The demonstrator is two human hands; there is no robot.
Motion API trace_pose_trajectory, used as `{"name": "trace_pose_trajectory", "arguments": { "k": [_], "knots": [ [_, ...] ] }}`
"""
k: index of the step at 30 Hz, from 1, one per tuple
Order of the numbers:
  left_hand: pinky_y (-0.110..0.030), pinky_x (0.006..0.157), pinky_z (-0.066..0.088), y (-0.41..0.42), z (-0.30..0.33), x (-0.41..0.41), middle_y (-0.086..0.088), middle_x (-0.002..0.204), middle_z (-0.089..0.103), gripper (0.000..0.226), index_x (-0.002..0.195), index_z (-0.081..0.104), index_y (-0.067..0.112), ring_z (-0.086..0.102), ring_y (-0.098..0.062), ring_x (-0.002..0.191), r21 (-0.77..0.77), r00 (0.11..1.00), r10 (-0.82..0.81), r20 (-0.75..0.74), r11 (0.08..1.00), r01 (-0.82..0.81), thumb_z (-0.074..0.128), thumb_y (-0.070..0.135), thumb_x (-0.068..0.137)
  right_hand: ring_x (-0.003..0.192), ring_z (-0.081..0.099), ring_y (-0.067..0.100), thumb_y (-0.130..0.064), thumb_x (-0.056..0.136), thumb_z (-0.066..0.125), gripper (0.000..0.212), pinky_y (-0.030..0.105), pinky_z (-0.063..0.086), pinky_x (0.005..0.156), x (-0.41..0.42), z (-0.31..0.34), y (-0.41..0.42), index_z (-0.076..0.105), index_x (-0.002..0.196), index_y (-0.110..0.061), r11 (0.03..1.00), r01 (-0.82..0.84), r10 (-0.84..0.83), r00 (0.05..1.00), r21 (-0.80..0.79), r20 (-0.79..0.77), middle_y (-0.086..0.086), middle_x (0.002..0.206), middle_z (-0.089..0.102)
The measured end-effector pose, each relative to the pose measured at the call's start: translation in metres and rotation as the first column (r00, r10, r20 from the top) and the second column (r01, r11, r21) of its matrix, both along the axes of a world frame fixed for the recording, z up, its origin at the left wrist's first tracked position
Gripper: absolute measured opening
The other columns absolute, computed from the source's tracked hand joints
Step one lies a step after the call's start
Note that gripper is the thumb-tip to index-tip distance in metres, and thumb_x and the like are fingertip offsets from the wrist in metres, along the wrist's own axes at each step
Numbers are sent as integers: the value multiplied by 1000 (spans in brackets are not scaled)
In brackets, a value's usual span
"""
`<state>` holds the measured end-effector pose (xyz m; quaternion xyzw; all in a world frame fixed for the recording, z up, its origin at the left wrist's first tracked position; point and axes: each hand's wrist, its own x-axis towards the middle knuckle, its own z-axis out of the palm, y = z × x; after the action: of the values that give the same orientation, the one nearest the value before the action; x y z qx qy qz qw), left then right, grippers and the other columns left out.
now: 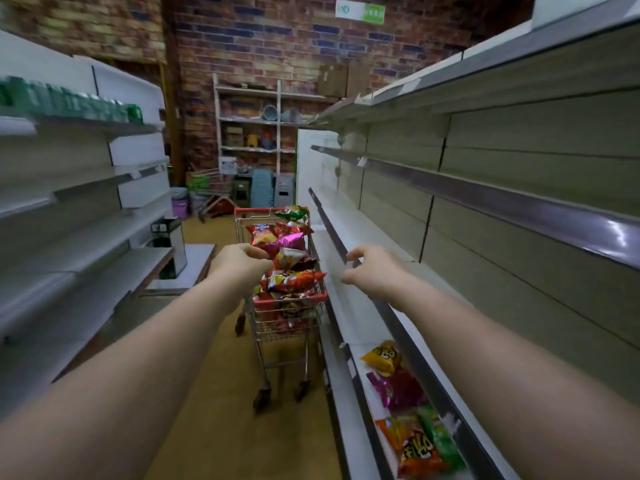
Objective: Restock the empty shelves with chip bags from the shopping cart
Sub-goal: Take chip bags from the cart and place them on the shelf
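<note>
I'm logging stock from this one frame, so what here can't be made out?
Head view only:
- Lower bags in the cart: hidden under the top bags and behind the wire mesh.
- Left hand: its fingertips are hidden behind the hand, so touching a bag or not is unclear.
- Green items on the left shelf: motion-blurred.
- Bags on the low right shelf: blurred, partly cut off by the bottom edge.
- Back-wall rack: items too small.

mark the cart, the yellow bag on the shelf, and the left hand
cart (313, 296), head view, red rim at its near right corner
yellow bag (382, 356), head view, middle of its face
left hand (239, 263), head view, back of the hand
</note>
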<state>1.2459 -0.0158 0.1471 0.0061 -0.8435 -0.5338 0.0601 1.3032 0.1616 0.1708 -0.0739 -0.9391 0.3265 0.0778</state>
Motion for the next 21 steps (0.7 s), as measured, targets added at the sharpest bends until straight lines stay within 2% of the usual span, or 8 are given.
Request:
{"name": "trace_pose_trajectory", "arguments": {
  "k": [2, 3, 4, 7, 10, 12, 15, 21],
  "knots": [
    [-34, 70, 51, -3, -13, -27, -3, 93, 59, 11, 100, 57, 19, 59, -23, 90, 27, 1000, 2, 19, 1000, -3, 62, 22, 90, 89, 55, 18, -18, 89, 56, 42, 32, 52, 80, -31, -15, 1, 51, 131, -14, 1000, 12, -12, 1000, -14, 6, 7, 125, 56],
    [-33, 68, 51, -3, -19, -39, -3, 92, 58, 11, 100, 57, 19, 59, -23, 90, 40, 1000, 4, 31, 999, -5, 61, 22, 91, 96, 56, 19, -19, 88, 57, 45, 33, 53, 83, -46, -22, 2, 49, 133, -16, 999, 23, -22, 1000, -28, 11, 6, 128, 54],
    [-32, 66, 51, -3, -26, -50, -2, 90, 58, 10, 100, 57, 19, 59, -22, 90, 55, 999, 4, 44, 998, -7, 61, 22, 91, 98, 55, 19, -19, 88, 57, 45, 34, 52, 84, -59, -29, 3, 49, 133, -16, 998, 28, -27, 999, -52, 17, 4, 126, 54],
    [-29, 63, 49, 3, -47, -86, 0, 84, 56, 6, 99, 56, 19, 56, -16, 79, 110, 995, 8, 95, 994, -18, 57, 19, 93, 90, 51, 17, -18, 91, 55, 43, 32, 52, 83, -101, -53, 6, 48, 133, -15, 987, 31, -24, 999, -157, 43, 3, 114, 53],
    [-31, 68, 50, 13, -72, -125, 1, 87, 58, 7, 101, 56, 19, 58, -17, 84, 164, 989, 4, 146, 986, -28, 56, 18, 94, 96, 54, 18, -20, 92, 54, 43, 31, 51, 82, -150, -80, 12, 46, 134, -17, 974, 26, -13, 998, -227, 59, 6, 124, 55],
    [-32, 70, 51, 21, -88, -156, 1, 89, 58, 8, 103, 55, 18, 59, -18, 86, 191, 986, 10, 164, 981, -42, 55, 18, 94, 100, 55, 18, -24, 92, 54, 41, 31, 51, 83, -185, -99, 16, 47, 133, -20, 964, 33, -18, 998, -264, 61, 3, 123, 55],
    [-29, 66, 50, 35, -109, -209, 1, 90, 60, 12, 106, 57, 17, 59, -14, 82, 238, 983, 38, 182, 968, -82, 55, 17, 95, 102, 57, 18, -25, 91, 56, 39, 37, 52, 90, -243, -129, 26, 49, 130, -21, 938, 33, -8, 997, -344, 73, 2, 119, 58],
    [-23, 57, 49, 63, -130, -308, -2, 91, 62, 14, 108, 58, 14, 60, -12, 76, 314, 964, 40, 263, 941, -124, 55, 16, 94, 107, 58, 20, -25, 91, 56, 39, 39, 50, 94, -358, -164, 48, 51, 129, -20, 895, 43, 27, 988, -443, 150, 3, 119, 60]
  ]
}}
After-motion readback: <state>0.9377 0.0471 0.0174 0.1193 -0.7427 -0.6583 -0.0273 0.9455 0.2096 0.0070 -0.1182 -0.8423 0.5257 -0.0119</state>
